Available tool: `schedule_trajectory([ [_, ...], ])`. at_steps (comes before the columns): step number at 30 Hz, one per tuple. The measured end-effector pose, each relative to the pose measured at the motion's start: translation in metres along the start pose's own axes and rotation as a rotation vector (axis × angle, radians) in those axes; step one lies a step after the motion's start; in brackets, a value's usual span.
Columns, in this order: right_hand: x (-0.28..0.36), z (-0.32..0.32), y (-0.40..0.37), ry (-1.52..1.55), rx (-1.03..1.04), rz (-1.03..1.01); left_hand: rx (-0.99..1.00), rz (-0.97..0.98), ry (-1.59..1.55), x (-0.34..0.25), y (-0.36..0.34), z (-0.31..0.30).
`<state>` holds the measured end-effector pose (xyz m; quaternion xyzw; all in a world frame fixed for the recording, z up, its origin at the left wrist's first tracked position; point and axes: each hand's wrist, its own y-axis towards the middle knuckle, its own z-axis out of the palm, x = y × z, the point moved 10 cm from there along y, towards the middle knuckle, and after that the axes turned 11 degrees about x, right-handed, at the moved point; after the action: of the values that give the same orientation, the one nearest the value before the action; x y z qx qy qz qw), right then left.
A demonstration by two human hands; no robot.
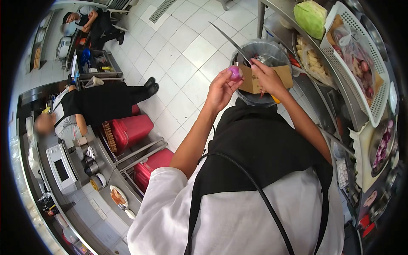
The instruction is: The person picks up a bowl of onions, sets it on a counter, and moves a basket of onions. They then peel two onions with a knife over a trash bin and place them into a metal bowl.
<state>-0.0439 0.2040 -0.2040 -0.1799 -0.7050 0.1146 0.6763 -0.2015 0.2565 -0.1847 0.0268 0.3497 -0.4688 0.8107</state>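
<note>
A small red onion (235, 74) is pinched in the fingers of my left hand (220, 92), held up in front of me. My right hand (266, 78) is closed round a knife (230, 40), whose long blade points up and to the left, away from the onion. A bit of yellow, perhaps the handle's end, shows below that hand. Under both hands stands a round bin (275, 50) lined with a clear bag. A piece of brown cardboard (281, 75) lies across its opening, partly hidden by my right hand.
On the right counter are a cabbage (310, 19), a white perforated basket (375, 111) of bagged red onions, a bowl of pale peeled pieces (312, 61) and a pan of purple onion pieces (384, 144). One person (102, 100) stands at the left counter; another (100, 25) sits farther back.
</note>
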Motion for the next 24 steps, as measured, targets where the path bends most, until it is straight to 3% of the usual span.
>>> schedule_trajectory([
  [3, 0.034, 0.008, -0.024, -0.026, 0.044, -0.034, 0.009, -0.004, 0.006, 0.000, 0.003, 0.002],
  [9, 0.081, 0.016, -0.060, -0.417, -0.105, -0.485, 0.062, 0.021, 0.053, -0.002, 0.010, 0.016],
  [16, 0.089, 0.021, -0.070, -0.384, 0.080, -0.192, 0.049, 0.023, 0.133, -0.010, 0.009, 0.034],
  [24, 0.090, 0.025, -0.069, -0.398, 0.061, -0.294, 0.046, 0.030, 0.166, -0.009, 0.008, 0.024],
])
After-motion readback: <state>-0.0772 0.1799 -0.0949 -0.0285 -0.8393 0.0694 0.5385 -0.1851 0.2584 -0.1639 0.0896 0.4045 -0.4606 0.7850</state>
